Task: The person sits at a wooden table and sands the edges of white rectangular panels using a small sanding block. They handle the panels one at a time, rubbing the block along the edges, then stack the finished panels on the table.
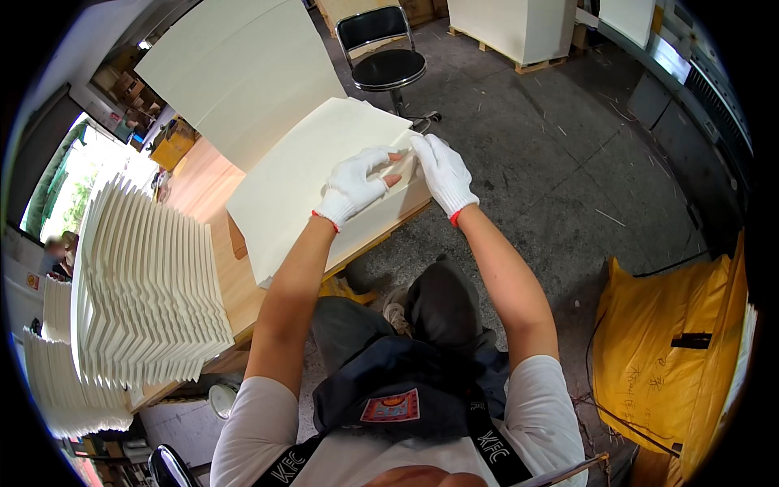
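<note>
L hand on the white sheet pile, thumb & forefinger spread; R hand cupped at its corner, can't make out any grip. Pile's at the surface's right end, prob. unfinished; wavy stack, left end, looks done.

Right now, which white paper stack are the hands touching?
The broad white paper stack nearest ahead, touched by the white-gloved left hand and right hand; the wavy white stack leftward and taller white stack behind are untouched.
</note>
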Motion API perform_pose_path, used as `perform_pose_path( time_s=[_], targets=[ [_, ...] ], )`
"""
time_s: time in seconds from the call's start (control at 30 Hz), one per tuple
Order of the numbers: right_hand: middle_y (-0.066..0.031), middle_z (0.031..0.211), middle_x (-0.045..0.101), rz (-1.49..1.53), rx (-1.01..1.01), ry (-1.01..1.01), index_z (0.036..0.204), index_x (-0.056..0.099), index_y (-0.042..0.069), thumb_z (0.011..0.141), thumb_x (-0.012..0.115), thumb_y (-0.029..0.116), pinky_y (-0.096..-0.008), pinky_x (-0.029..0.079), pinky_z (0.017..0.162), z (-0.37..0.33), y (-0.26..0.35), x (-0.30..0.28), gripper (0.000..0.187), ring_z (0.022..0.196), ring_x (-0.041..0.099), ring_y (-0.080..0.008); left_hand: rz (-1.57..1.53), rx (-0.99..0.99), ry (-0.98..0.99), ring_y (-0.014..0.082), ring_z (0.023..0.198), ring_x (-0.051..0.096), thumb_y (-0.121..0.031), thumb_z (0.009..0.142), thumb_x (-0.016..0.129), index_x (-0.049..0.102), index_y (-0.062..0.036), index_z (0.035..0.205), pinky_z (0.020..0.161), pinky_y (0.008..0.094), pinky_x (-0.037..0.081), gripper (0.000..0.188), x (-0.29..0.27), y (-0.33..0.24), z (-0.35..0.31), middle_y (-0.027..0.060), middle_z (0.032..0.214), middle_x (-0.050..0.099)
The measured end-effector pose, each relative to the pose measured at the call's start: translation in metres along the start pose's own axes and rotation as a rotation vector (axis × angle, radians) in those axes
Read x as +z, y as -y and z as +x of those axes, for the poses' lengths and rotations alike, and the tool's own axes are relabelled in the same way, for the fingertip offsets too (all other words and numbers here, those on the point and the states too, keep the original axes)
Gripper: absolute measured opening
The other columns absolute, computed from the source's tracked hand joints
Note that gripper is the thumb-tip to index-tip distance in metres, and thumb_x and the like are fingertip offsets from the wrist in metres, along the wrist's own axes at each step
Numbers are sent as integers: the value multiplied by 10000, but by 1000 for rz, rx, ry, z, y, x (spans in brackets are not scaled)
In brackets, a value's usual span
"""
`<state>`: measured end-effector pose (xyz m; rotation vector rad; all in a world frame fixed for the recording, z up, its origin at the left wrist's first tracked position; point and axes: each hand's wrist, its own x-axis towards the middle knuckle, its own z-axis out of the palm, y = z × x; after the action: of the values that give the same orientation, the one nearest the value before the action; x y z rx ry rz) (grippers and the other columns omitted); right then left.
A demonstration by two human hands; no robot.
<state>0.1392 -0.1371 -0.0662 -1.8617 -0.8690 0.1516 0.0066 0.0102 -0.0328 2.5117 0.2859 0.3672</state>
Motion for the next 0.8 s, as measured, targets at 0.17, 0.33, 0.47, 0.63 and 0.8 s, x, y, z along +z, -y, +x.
perform_pose_path(
  time_s=[0.17,0.33,0.47,0.63,0.8],
  targets=[
    [-252,979,676,-27,-2,-10,1093,615,103,1019,371,544,-517,464,821,0,-2,1,510,959,641,-440,-50,35,-81,262,1146,649,-207,943,619,655,-108,1281,993,332,479,354,0,-6,-3,121,1257,672],
    [-256,939,675,-59,-4,2,1085,601,104,1017,373,543,-526,466,787,-1,2,1,499,916,649,-439,-18,5,-13,249,1057,666,-192,958,592,665,-127,1269,945,323,494,326,0,-4,-2,118,1196,684],
    [-253,938,676,-66,-19,-12,1091,600,110,1021,370,531,-533,466,776,0,-5,4,486,906,649,-441,90,-9,0,225,1014,667,-174,932,645,669,-128,1260,926,313,501,332,0,-16,-5,104,1153,690],
    [-251,941,678,-54,-54,-36,1088,603,111,1021,370,529,-535,465,783,0,-6,6,483,910,649,-441,49,-23,-7,229,994,672,-184,932,656,666,-124,1264,904,321,513,338,1,-12,-5,110,1156,687],
    [-253,945,678,-29,-14,-18,1087,601,104,1014,381,545,-532,466,785,-2,1,1,499,915,648,-441,60,-28,-54,249,992,671,-183,974,573,665,-135,1265,904,319,512,310,2,-13,-6,127,1154,679]
  ],
)
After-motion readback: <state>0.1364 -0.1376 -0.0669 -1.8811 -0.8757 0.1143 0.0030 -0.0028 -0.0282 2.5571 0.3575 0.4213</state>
